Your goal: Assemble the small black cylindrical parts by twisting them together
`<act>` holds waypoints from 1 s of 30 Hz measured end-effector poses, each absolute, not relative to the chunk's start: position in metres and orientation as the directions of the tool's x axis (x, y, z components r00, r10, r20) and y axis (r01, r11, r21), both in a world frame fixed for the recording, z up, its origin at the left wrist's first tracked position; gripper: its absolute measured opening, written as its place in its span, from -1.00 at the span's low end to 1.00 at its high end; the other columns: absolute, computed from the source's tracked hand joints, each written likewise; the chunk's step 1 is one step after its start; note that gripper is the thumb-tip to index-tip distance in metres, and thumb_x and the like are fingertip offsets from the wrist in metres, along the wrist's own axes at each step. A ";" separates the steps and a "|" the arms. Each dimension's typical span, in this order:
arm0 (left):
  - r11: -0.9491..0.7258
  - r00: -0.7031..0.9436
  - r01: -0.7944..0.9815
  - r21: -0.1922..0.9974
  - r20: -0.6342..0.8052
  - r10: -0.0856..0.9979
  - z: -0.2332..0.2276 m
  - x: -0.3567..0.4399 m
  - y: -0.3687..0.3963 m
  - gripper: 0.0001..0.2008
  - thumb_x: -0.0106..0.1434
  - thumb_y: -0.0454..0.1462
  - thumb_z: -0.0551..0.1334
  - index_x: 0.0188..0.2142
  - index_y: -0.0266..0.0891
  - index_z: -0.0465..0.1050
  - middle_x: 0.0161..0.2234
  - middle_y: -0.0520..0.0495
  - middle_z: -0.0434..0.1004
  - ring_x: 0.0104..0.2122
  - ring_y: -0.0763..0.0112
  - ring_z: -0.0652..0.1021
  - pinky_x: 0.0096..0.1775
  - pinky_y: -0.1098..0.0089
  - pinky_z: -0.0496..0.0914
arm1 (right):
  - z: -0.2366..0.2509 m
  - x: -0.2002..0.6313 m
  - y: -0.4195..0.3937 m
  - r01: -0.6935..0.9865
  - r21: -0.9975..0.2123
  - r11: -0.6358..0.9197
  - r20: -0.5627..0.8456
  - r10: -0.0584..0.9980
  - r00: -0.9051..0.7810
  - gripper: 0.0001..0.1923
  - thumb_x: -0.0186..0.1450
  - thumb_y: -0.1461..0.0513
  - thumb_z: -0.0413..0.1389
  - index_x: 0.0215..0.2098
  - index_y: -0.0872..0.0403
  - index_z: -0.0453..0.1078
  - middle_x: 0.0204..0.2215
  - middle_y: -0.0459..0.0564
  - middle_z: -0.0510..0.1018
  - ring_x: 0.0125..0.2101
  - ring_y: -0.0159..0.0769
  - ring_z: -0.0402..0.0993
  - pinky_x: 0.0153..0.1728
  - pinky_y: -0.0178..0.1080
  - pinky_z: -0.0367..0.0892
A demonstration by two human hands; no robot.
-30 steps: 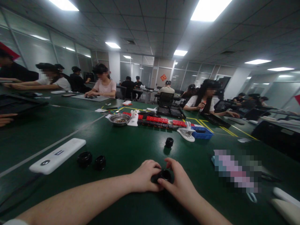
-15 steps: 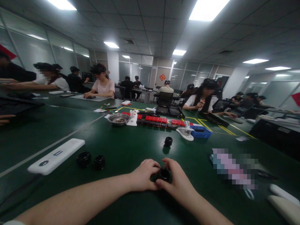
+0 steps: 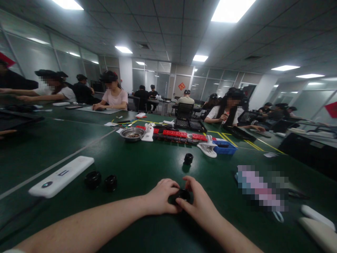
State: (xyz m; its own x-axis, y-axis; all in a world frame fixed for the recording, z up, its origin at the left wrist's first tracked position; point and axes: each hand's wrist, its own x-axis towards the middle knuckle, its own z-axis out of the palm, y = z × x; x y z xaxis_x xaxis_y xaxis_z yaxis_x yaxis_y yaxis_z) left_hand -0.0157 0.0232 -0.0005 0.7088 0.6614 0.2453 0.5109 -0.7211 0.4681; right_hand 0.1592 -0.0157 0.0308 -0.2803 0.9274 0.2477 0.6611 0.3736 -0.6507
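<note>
Low over the green table, a round black ring-shaped part (image 3: 183, 195) sits between my two hands, its hollow opening tilted up. My left hand (image 3: 163, 196) curls round its left side, fingers bent. From the right, my right hand (image 3: 198, 199) grips it with the thumb in front and the fingers behind. Both hands partly hide the part. Further off stands a small black ribbed cylinder (image 3: 188, 159). Left of my forearm lie two more black round parts, a wider one (image 3: 92, 179) and a smaller one (image 3: 110, 182).
A white power bank-like device (image 3: 61, 176) with a cable lies at left. Ahead are a metal bowl (image 3: 132, 134), red blocks (image 3: 175, 133), a white clip stand (image 3: 207, 147) and a blue bin (image 3: 224, 147). A blurred-out pouch (image 3: 259, 188) lies at right. Several people sit at tables beyond.
The view has shifted very slightly. Both hands keep their hold on the black ring-shaped part, with hardly any visible finger movement.
</note>
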 end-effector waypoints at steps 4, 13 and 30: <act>-0.725 0.712 0.512 0.460 0.244 0.658 -0.002 -0.015 0.024 -0.58 -0.01 -0.14 0.31 -0.13 -0.13 0.38 -0.09 -0.05 0.33 -0.07 0.18 0.30 0.00 0.23 0.15 | 0.029 0.159 -0.020 0.592 -0.658 0.465 0.274 0.880 -0.387 -0.39 0.02 0.42 0.01 0.06 0.10 0.05 -0.08 0.07 0.34 -0.05 -0.21 0.28 0.01 -0.10 0.16; -0.711 0.708 0.523 0.470 0.225 0.669 0.003 -0.015 0.022 -0.65 0.01 -0.13 0.30 -0.19 -0.12 0.41 -0.11 -0.04 0.33 -0.08 0.20 0.31 -0.01 0.23 0.17 | 0.029 0.160 -0.015 0.692 -0.605 0.393 0.286 0.919 -0.272 -0.43 0.03 0.24 0.17 0.00 0.11 0.14 -0.19 0.06 0.37 -0.14 -0.13 0.32 -0.09 -0.06 0.23; -0.706 0.711 0.528 0.472 0.210 0.671 0.007 -0.013 0.020 -0.66 0.00 -0.16 0.30 -0.18 -0.12 0.41 -0.11 -0.03 0.33 -0.07 0.19 0.31 -0.01 0.23 0.17 | 0.033 0.159 -0.016 0.661 -0.655 0.365 0.243 0.931 -0.274 -0.41 0.02 0.28 0.17 0.01 0.11 0.12 -0.21 0.04 0.38 -0.15 -0.16 0.33 -0.09 -0.09 0.23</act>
State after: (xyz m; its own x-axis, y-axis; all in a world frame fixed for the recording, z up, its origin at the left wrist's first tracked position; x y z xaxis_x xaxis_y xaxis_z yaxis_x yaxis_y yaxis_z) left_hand -0.0134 0.0200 0.0068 0.7108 0.6714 0.2099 0.5279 -0.7063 0.4716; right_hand 0.1588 -0.0163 0.0330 -0.2736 0.9307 0.2428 0.6612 0.3653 -0.6553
